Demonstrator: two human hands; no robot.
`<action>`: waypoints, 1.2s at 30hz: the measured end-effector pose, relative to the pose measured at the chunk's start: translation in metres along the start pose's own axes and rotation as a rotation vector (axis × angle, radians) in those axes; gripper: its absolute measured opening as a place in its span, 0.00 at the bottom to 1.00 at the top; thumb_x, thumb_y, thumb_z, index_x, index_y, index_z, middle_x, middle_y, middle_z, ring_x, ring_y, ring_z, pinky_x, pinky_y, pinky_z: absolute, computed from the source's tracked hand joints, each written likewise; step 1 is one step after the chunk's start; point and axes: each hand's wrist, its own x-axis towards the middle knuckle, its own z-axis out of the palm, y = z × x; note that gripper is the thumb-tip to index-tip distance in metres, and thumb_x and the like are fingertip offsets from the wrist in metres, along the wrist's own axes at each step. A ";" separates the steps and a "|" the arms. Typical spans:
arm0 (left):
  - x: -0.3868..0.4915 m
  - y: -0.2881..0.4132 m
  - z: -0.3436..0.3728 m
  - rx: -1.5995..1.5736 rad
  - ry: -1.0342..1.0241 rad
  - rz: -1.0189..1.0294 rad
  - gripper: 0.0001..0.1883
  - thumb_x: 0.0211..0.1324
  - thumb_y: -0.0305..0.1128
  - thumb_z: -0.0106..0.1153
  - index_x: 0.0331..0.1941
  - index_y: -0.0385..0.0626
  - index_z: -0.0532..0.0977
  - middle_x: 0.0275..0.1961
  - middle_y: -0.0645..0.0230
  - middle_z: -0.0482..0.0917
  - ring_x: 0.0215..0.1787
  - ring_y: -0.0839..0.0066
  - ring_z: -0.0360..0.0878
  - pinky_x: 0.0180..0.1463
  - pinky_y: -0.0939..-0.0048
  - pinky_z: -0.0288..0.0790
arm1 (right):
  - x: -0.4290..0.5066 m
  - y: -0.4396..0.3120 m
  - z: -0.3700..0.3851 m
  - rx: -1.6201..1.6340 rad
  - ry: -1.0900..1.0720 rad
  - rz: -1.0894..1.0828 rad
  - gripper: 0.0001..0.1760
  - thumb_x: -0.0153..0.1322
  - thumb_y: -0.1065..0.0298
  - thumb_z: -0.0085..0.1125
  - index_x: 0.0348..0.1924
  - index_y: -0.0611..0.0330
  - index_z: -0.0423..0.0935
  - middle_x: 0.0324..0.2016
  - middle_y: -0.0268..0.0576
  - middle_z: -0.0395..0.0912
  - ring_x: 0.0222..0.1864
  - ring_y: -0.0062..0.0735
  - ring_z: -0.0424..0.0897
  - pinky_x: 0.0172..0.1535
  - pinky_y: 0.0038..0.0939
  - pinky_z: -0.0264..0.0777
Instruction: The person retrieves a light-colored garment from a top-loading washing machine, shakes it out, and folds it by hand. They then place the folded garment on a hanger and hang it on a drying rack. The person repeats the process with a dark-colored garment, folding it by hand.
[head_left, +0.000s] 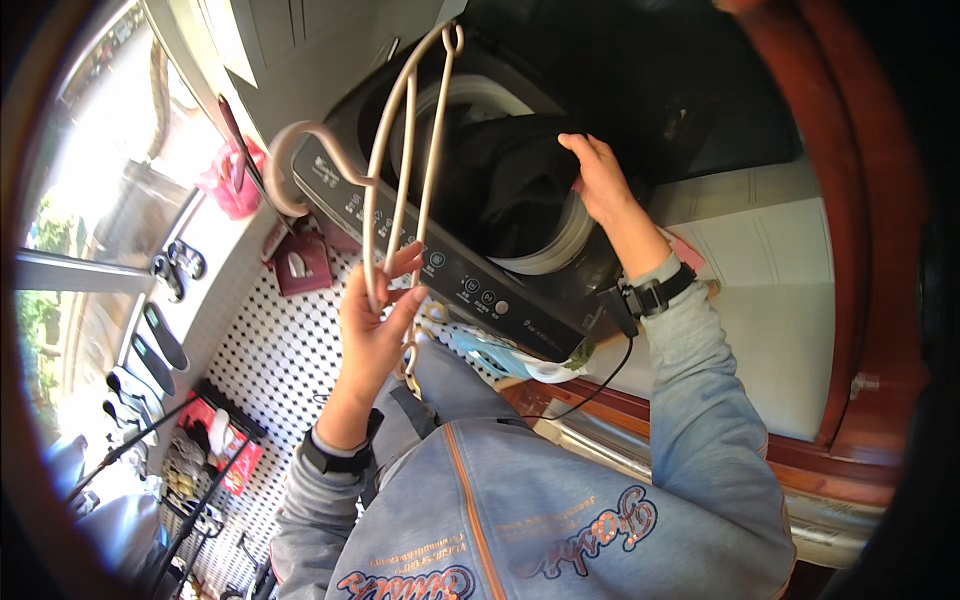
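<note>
My left hand (379, 315) is closed around a pale plastic clothes hanger (380, 150), whose hook points left over the control panel (457, 277). Dark clothing (502, 180) fills the mouth of a black top-loading washing machine (592, 330) in front of me. My right hand (600, 176) pinches the edge of this black cloth at the right side of the drum opening. Part of the white tub ring (551, 259) shows below the cloth. How far the garment reaches down into the drum is hidden.
Left of the machine stand a dustpan (300, 262) and a pink bag (232, 176). Several shoes (161, 337) line the window ledge. A red box (217, 442) sits on the black-and-white tiled floor (259, 337). A reddish wooden frame (862, 225) rises at the right.
</note>
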 end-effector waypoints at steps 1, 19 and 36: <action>0.003 -0.001 0.008 0.023 -0.003 0.017 0.18 0.52 0.20 0.61 0.30 0.46 0.58 0.57 0.49 0.72 0.60 0.64 0.71 0.55 0.69 0.71 | -0.011 -0.010 0.004 0.071 0.045 -0.021 0.09 0.68 0.66 0.55 0.38 0.60 0.76 0.34 0.33 0.78 0.37 0.21 0.77 0.40 0.22 0.72; -0.088 0.094 0.016 0.311 0.360 0.665 0.14 0.55 0.23 0.57 0.41 0.45 0.63 0.37 0.67 0.74 0.39 0.81 0.71 0.49 0.79 0.64 | -0.147 0.062 0.043 -0.389 -0.296 -0.942 0.47 0.57 0.84 0.55 0.67 0.58 0.47 0.60 0.52 0.57 0.58 0.45 0.66 0.57 0.35 0.65; -0.359 0.191 -0.018 0.299 0.862 0.722 0.09 0.65 0.28 0.42 0.27 0.48 0.60 0.33 0.65 0.71 0.31 0.81 0.67 0.38 0.77 0.68 | -0.181 -0.036 0.157 0.388 -0.533 -0.989 0.06 0.66 0.74 0.53 0.35 0.62 0.69 0.27 0.39 0.74 0.33 0.19 0.71 0.39 0.23 0.67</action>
